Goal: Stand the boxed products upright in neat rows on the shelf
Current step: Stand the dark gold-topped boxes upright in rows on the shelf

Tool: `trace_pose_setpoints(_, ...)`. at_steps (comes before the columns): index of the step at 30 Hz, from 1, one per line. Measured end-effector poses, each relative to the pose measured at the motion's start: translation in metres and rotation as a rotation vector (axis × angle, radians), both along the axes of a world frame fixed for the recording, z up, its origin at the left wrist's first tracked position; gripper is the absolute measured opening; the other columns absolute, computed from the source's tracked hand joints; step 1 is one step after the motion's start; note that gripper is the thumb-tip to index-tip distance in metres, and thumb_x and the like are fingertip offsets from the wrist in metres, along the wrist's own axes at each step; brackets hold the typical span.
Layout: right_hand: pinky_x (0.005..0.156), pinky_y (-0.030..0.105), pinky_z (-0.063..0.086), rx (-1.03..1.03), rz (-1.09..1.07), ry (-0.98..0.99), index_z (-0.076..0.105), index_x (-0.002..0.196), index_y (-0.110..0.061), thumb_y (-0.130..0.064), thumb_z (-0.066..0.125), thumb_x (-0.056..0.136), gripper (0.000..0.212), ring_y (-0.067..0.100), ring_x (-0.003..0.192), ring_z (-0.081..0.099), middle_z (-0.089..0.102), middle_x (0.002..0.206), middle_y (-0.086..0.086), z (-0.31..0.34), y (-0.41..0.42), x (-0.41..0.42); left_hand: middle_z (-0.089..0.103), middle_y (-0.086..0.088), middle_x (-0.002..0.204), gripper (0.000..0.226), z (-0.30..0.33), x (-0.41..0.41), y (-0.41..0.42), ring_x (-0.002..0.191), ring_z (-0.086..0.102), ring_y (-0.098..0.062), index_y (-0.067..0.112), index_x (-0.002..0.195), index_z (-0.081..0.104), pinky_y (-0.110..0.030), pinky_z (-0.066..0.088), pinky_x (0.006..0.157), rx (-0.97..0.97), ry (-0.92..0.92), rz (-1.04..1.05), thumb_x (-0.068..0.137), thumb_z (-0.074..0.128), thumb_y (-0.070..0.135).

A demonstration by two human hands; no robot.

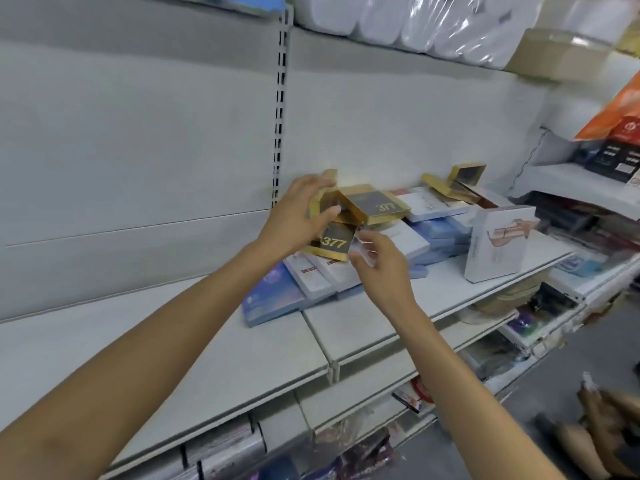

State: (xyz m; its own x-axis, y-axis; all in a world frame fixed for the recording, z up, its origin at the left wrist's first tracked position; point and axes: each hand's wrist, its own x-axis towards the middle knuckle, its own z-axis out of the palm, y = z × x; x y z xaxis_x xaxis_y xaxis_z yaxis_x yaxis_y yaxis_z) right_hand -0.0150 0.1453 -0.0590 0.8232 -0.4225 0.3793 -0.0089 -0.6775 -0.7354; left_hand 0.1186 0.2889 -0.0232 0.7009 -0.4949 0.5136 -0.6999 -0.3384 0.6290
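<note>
Retail shop interior, seen at a run of white metal gondola shelving. A slotted upright [280,109] divides the plain back panels and carries adjustable shelf boards [381,327] stacked in tiers. Merchandise fills the tiers: gold-and-black boxes marked "377" [334,242], flat white and blue boxes [436,233] lying in loose piles, one white box [495,244] standing upright. Plastic-wrapped white rolls [415,19] occupy the top shelf, an orange bag [616,109] hangs at right, and packaged goods [363,455] crowd the lower tiers.
</note>
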Motion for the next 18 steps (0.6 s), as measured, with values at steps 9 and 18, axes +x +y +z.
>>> trace_pose_setpoints(9,0.11,0.037,0.042,-0.315,0.258,0.078,0.053,0.14,-0.015,-0.032,0.069,0.093,0.052,0.024,0.13,0.047,0.05,0.145,0.003,-0.005,-0.041,0.038,0.069,0.004,0.104,0.05,-0.033,-0.025,0.008,0.086,0.063,-0.019,0.038,0.121,0.062,-0.043,0.057,0.08,-0.393,0.241,0.354,0.086,0.061,0.002)
trace_pose_setpoints(18,0.101,0.039,0.045,-0.616,0.351,0.119,0.051,0.145,-0.023,-0.039,0.057,0.1,0.048,0.031,0.137,0.037,0.042,0.157,-0.002,-0.018,-0.05,0.048,0.071,-0.015,0.107,0.038,-0.067,-0.076,0.053,0.079,0.07,-0.02,0.002,0.133,0.058,-0.027,0.059,0.067,-0.963,0.752,0.491,0.096,0.056,-0.003)
